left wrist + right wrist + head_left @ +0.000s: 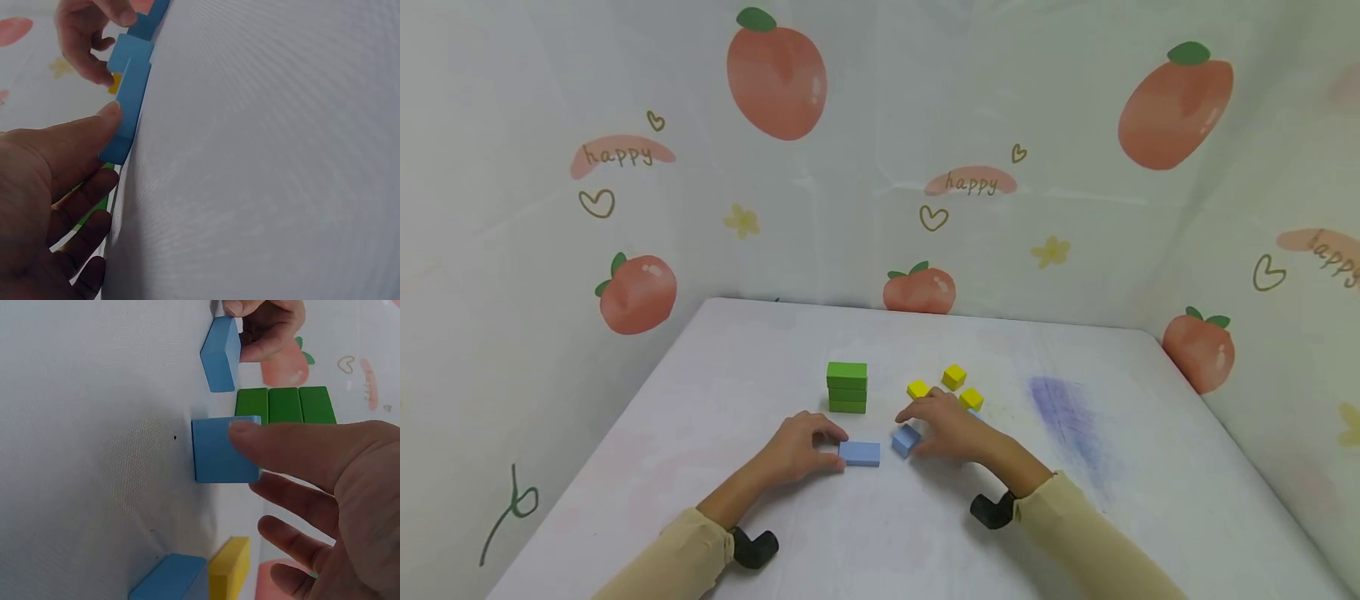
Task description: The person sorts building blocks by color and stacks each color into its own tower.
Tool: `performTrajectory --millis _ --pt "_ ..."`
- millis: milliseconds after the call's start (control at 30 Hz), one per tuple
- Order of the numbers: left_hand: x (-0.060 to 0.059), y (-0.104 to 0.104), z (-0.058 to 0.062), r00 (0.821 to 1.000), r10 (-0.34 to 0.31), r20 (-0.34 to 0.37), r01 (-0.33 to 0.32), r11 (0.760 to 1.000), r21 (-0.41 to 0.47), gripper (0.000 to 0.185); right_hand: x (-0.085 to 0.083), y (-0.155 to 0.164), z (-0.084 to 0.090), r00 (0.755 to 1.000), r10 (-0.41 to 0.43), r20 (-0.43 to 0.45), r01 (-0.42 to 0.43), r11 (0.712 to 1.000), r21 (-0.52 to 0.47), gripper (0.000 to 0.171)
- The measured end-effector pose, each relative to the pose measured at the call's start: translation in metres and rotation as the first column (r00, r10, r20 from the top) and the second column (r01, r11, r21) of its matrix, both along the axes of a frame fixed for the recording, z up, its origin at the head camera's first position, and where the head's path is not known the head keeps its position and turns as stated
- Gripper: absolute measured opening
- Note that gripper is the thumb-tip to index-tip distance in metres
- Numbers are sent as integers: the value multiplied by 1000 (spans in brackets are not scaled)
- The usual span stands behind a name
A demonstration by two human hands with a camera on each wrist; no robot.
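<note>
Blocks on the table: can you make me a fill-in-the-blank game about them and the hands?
1. The three stacked blocks are ____.
2. The left hand touches a flat block coloured ____.
3. The small cubes behind the right hand are ____.
4. The number of yellow cubes in the head view is ____.

Missing words: green; blue; yellow; three

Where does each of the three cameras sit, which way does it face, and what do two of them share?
Head: above, looking forward and down at the white table; both hands and sleeves show.
Left wrist: low by the left hand, along the flat light-blue rectangular block.
Right wrist: beside the right hand, toward the small light-blue block.
Both wrist views share the two blue blocks and the stacked green blocks.
</note>
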State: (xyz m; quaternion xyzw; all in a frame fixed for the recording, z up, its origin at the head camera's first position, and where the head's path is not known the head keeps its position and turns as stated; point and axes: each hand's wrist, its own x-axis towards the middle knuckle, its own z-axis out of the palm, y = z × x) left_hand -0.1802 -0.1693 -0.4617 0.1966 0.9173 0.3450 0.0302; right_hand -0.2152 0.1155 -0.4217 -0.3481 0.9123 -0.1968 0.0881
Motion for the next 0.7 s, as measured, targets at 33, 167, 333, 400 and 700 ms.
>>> performTrajectory --millis 33,167,333,400,700 --pt "0 0 0 1000 0 2 0 1000 -2 30 0 0 -1 1000 -11 6 11 1000 10 42" --pt "-1 0 -1 1000 1 6 -1 1000 -10 30 -1 1 -2 999 -40 22 40 999 25 40" --pt "-1 1 -2 1000 -3 -3 3 1000 -9 29 -2 1 -4 999 -50 17 49 998 26 37" --pt "-2 1 -1 1000 -3 -6 3 1000 -11 28 -3 1 -3 999 -47 14 47 999 23 35" --pt "-2 1 -1 1000 -2 -17 2 1000 -12 28 -3 2 0 1000 -22 10 22 1000 2 33"
